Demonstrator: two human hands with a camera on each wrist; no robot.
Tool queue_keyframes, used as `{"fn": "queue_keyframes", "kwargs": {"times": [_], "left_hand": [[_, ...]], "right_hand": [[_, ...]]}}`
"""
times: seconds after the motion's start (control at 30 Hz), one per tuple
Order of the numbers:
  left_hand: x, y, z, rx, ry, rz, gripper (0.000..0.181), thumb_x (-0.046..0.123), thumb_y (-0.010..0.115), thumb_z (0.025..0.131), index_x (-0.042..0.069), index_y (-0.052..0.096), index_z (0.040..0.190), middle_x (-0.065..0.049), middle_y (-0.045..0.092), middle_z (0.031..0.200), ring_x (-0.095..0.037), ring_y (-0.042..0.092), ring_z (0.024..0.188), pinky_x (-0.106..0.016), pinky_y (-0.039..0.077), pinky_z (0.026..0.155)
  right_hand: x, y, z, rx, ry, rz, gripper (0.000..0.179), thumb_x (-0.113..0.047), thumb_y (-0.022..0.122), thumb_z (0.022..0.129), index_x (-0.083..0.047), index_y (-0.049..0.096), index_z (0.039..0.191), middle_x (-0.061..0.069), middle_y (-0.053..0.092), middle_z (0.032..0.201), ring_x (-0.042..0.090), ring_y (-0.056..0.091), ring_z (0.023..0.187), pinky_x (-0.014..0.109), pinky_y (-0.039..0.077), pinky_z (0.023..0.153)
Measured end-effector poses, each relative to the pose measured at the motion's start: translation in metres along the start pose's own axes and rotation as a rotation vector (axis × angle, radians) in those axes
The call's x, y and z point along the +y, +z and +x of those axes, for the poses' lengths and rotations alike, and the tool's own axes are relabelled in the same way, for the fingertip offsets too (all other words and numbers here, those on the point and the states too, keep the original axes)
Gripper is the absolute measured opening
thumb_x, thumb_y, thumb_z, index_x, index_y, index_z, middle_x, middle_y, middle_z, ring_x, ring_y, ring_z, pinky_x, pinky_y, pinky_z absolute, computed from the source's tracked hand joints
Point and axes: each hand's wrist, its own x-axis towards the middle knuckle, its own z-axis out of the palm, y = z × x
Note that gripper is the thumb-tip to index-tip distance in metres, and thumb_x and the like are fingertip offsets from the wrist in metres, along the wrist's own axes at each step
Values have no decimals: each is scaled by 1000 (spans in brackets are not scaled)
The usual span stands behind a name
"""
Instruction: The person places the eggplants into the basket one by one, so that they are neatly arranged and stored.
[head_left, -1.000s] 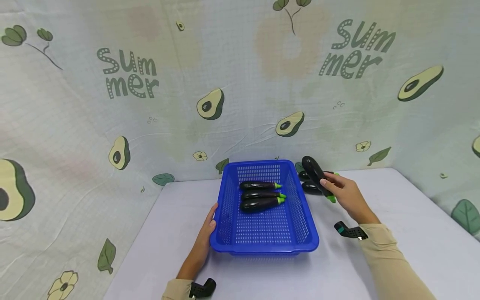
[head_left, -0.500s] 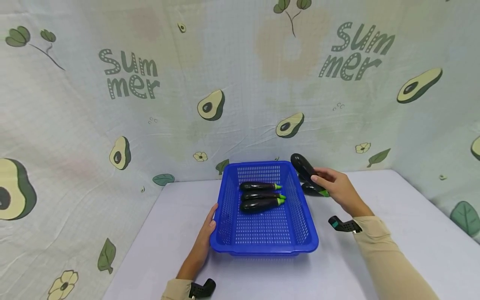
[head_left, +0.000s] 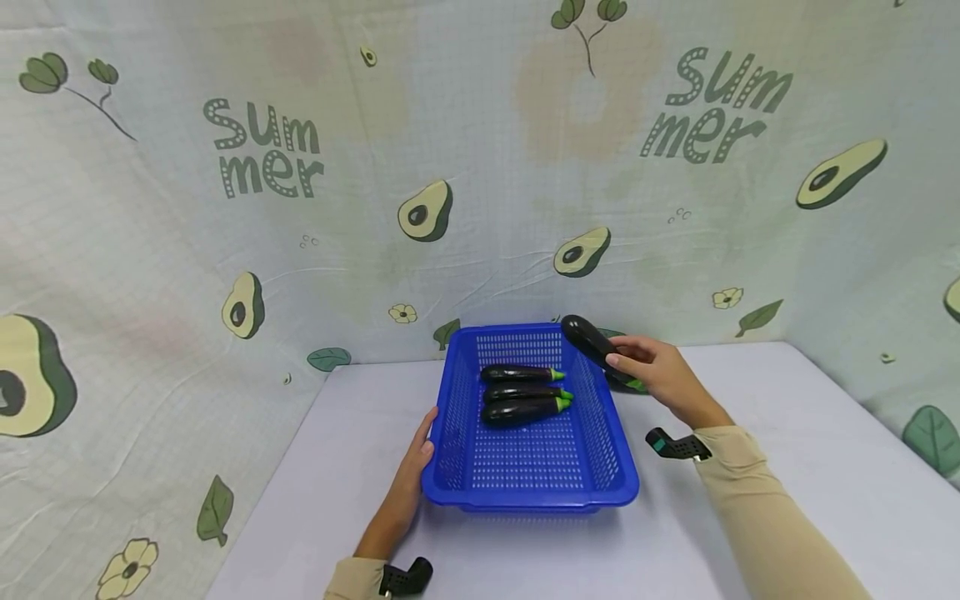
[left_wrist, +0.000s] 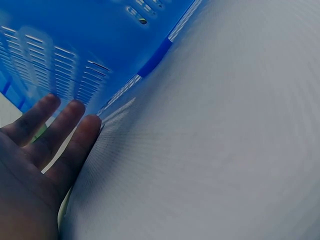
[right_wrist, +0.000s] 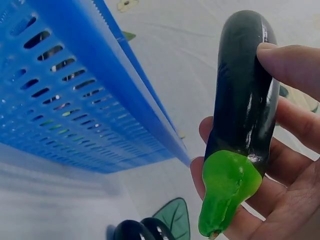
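Observation:
My right hand [head_left: 663, 375] grips a dark eggplant [head_left: 583, 335] with a green stem, above the right rim of a blue plastic basket [head_left: 525, 498]. In the right wrist view the thumb lies along one side of the held eggplant [right_wrist: 240, 95], other fingers behind it, stem end downward. Three eggplants [head_left: 517, 412] lie side by side inside the basket, stems to the right. At the basket's left wall rests my left hand [head_left: 405, 479]. The left wrist view shows its straight fingers [left_wrist: 75, 145] touching the perforated outer wall.
Right of the basket, two more eggplants [right_wrist: 132, 231] lie on the white table [head_left: 697, 517], largely hidden by the right hand and its eggplant in the head view. A printed cloth [head_left: 480, 167] hangs behind the table.
My right hand has carried its eggplant leftward from over the table at right to the basket's right rim. The left hand and the basket have stayed in place.

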Motion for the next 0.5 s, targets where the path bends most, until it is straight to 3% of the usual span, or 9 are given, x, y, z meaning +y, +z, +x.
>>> {"fn": "queue_keyframes", "kwargs": {"times": [0.23, 0.5], "left_hand": [[0, 0, 0, 3, 1, 8, 55, 40, 27, 107, 35, 18, 161, -1, 10, 167, -30, 5, 152, -65, 2, 116], [0, 0, 0, 3, -3, 13, 54, 41, 26, 107, 35, 18, 161, 0, 11, 167, -30, 5, 152, -65, 2, 116]], "right_hand": [[-3, 5, 4, -41, -12, 14, 53, -35, 69, 96, -2, 59, 135, 17, 65, 126, 25, 61, 112, 20, 50, 88], [-8, 9, 7, -65, -17, 35, 53, -35, 71, 94, -3, 60, 136, 16, 64, 128, 25, 61, 113, 20, 50, 88]]}}
